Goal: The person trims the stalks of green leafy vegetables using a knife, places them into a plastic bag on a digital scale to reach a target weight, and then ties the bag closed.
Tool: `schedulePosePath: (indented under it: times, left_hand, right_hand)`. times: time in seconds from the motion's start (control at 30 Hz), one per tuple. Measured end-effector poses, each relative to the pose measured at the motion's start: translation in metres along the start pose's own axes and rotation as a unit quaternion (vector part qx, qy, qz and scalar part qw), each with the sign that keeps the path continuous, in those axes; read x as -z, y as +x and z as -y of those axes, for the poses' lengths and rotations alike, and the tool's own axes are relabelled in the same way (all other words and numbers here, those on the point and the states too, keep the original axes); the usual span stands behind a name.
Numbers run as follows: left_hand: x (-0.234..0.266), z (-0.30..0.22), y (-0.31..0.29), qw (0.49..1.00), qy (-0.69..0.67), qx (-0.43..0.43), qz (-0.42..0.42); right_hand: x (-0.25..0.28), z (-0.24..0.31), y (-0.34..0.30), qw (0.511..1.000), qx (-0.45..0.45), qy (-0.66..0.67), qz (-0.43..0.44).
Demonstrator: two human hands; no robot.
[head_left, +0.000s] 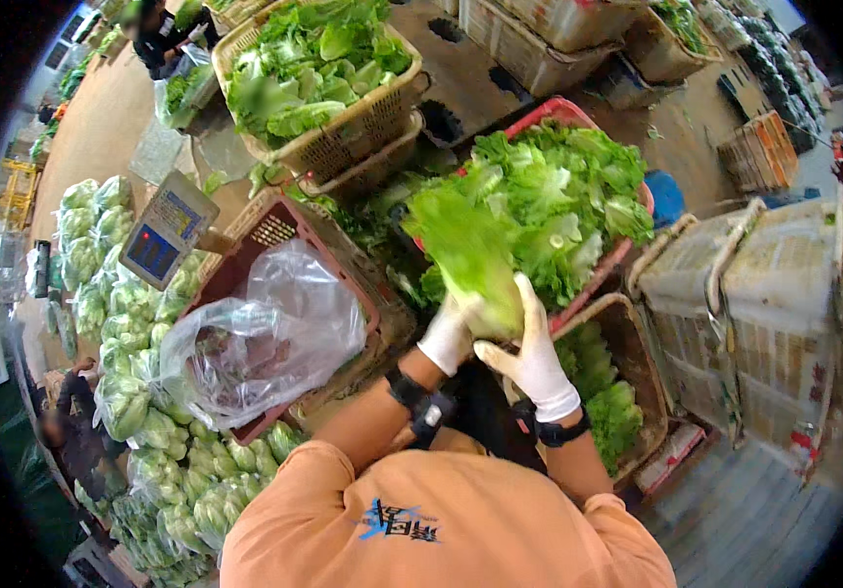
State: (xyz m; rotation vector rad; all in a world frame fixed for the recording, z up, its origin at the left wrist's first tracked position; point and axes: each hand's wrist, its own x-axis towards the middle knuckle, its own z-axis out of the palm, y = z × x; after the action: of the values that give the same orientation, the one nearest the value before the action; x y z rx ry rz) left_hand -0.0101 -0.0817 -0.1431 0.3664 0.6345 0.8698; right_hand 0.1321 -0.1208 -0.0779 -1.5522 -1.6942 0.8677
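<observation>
A head of lettuce (470, 245), smeared by motion, is gripped near its stem end by my left hand (449, 331) in a white glove. My right hand (537, 358), also white-gloved, is beside the stem end with its fingers stretched out and thumb spread; whether it touches the lettuce I cannot tell. Just beyond both hands, a red crate (593, 299) is heaped with loose lettuce (573, 181). To the left, a clear plastic bag (274, 323) lies spread inside a dark red crate (263, 235).
A scale display (168, 230) rises at the left crate. Bagged greens (137, 392) cover the floor at left. Beyond stands a yellow basket of lettuce (362, 113). On the right are a lettuce bin (651, 397) and large strapped boxes (764, 304). Another person (162, 39) works at far left.
</observation>
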Motion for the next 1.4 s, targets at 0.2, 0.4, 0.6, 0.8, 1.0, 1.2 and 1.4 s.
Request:
schedulePosePath:
  times: [0.2,0.4,0.6,0.8,1.0,1.2,1.4]
  left_hand:
    - [-0.009,-0.050,-0.009,0.987,-0.146,0.000,0.068]
    - [-0.038,-0.050,0.001,0.975,-0.217,-0.027,0.028]
    - [-0.062,-0.055,0.032,0.947,-0.317,-0.053,0.014]
    - [-0.079,-0.037,0.061,0.963,-0.269,-0.031,-0.010]
    - [-0.116,-0.013,0.064,0.965,-0.075,0.249,-0.018]
    - [-0.149,-0.034,0.072,0.603,0.755,-0.199,0.162]
    - [-0.161,0.026,0.117,0.870,0.265,0.254,0.331]
  right_hand:
    - [0.001,0.053,0.024,0.952,-0.112,0.264,-0.107]
    - [0.007,0.024,0.038,0.862,-0.120,0.429,-0.242]
    - [0.069,-0.081,0.113,0.932,-0.213,0.176,-0.236]
    - [0.101,-0.103,0.080,0.974,-0.079,0.210,0.004]
    - [0.093,-0.083,0.050,0.963,0.107,-0.034,-0.245]
    - [0.188,-0.091,0.003,0.989,-0.071,-0.129,-0.015]
    - [0.227,-0.084,-0.006,0.998,-0.023,0.060,-0.011]
